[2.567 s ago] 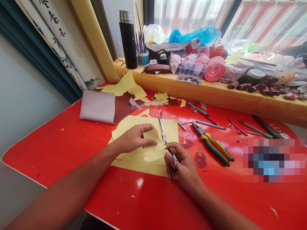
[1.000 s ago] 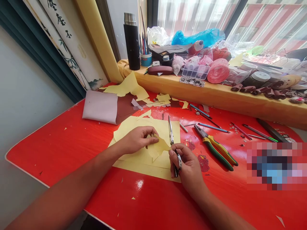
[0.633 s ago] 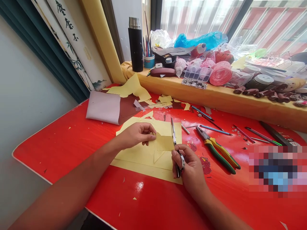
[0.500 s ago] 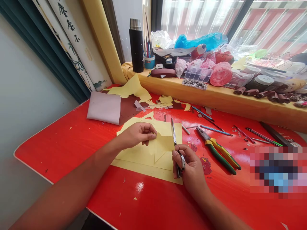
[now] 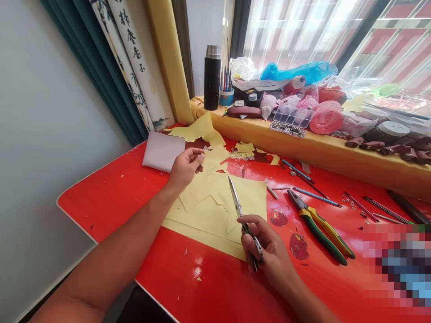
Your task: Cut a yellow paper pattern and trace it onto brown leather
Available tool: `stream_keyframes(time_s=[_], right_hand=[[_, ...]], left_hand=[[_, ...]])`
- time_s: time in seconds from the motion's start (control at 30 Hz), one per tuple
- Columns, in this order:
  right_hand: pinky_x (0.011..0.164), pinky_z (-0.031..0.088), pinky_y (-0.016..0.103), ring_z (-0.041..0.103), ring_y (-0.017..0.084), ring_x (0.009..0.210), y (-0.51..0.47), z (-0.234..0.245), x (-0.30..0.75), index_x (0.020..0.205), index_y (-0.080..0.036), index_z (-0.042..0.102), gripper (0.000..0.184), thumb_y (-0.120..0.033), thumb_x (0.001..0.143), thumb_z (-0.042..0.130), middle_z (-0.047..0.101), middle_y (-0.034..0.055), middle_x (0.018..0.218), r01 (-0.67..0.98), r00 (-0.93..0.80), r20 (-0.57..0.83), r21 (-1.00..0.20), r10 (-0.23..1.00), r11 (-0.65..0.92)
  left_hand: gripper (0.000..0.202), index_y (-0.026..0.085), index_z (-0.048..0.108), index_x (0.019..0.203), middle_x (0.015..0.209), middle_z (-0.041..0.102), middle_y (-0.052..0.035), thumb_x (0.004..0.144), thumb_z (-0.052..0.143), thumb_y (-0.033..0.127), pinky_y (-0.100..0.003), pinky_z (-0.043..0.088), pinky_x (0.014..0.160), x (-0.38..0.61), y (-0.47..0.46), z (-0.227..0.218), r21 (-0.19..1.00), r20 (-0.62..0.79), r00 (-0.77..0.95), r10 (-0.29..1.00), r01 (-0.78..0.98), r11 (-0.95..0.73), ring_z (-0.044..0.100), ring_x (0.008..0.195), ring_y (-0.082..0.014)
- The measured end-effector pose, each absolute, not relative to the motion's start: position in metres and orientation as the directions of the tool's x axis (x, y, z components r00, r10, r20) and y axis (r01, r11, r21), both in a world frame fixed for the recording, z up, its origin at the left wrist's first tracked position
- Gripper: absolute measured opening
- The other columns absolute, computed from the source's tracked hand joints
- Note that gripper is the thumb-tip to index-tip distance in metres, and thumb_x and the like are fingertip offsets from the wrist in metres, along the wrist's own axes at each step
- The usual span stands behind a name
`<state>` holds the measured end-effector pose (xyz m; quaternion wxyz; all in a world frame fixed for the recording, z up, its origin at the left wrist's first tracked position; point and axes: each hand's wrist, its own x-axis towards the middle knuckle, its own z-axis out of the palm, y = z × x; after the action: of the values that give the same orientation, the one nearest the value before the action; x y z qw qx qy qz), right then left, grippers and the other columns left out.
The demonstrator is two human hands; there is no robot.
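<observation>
My left hand (image 5: 187,167) is closed in a pinch at the left edge of a yellow paper piece (image 5: 215,158), above the far part of the table. My right hand (image 5: 261,240) grips a pair of scissors (image 5: 236,197) by the handles. The blades look closed and point up and away, apart from the piece in my left hand. Below both hands lie yellow paper sheets (image 5: 198,220), stacked flat, with cut lines and loose pieces on top.
Pliers (image 5: 318,224) with green and yellow handles lie right of the sheets, near pencils (image 5: 316,196). Yellow scraps (image 5: 198,130) and a pale mauve sheet (image 5: 158,150) are at the back. A black thermos (image 5: 212,83) stands on the cluttered sill.
My left hand has drawn back and left with the yellow paper piece, away from the scissors. Tilted further left now, the scissors no longer meet the piece. The whole view has shifted.
</observation>
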<state>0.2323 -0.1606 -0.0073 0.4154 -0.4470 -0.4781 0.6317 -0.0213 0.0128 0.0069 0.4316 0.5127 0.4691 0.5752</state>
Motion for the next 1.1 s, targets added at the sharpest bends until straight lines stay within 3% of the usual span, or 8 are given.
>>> stream_keyframes(time_s=[0.2, 0.4, 0.63, 1.1], right_hand=[[0.04, 0.045, 0.022, 0.05, 0.011, 0.043, -0.163, -0.006, 0.234, 0.134, -0.027, 0.062, 0.061, -0.07, 0.092, 0.073, 0.048, -0.0084, 0.069, -0.07, -0.381, -0.137, -0.982, 0.914, -0.176], [0.043, 0.049, 0.024, 0.04, 0.01, 0.047, -0.164, -0.011, 0.234, 0.14, -0.028, 0.064, 0.061, -0.066, 0.094, 0.073, 0.047, -0.0073, 0.073, -0.052, -0.421, -0.121, -0.986, 0.899, -0.157], [0.042, 0.046, 0.024, 0.039, 0.009, 0.046, -0.165, -0.017, 0.236, 0.143, -0.028, 0.062, 0.057, -0.059, 0.097, 0.072, 0.045, -0.0076, 0.073, -0.04, -0.452, -0.094, -0.991, 0.887, -0.126], [0.045, 0.045, 0.025, 0.048, 0.011, 0.048, -0.167, -0.008, 0.234, 0.139, -0.027, 0.066, 0.055, -0.062, 0.096, 0.071, 0.047, -0.0062, 0.073, -0.005, -0.395, -0.125, -0.99, 0.91, -0.138]], left_hand=[[0.041, 0.018, 0.069, 0.099, 0.074, 0.063, 0.0031, 0.076, 0.087, 0.048, -0.024, 0.046, 0.055, -0.027, 0.016, 0.008, 0.981, 0.174, -0.15, 0.973, -0.06, -0.184, 0.056, 0.056, -0.0093], [0.037, 0.018, 0.07, 0.093, 0.07, 0.061, 0.0028, 0.079, 0.085, 0.048, -0.024, 0.042, 0.053, -0.02, 0.011, 0.007, 0.978, 0.206, -0.046, 0.978, -0.007, -0.206, 0.053, 0.055, -0.0092], [0.036, 0.018, 0.071, 0.095, 0.072, 0.061, 0.0026, 0.079, 0.086, 0.047, -0.026, 0.044, 0.054, -0.012, 0.006, 0.004, 0.988, 0.156, 0.037, 0.987, -0.015, -0.156, 0.054, 0.055, -0.0094], [0.034, 0.018, 0.07, 0.094, 0.07, 0.062, 0.0027, 0.079, 0.085, 0.045, -0.025, 0.043, 0.053, -0.001, -0.001, 0.003, 0.991, 0.134, 0.071, 0.988, -0.016, -0.133, 0.053, 0.054, -0.0092]])
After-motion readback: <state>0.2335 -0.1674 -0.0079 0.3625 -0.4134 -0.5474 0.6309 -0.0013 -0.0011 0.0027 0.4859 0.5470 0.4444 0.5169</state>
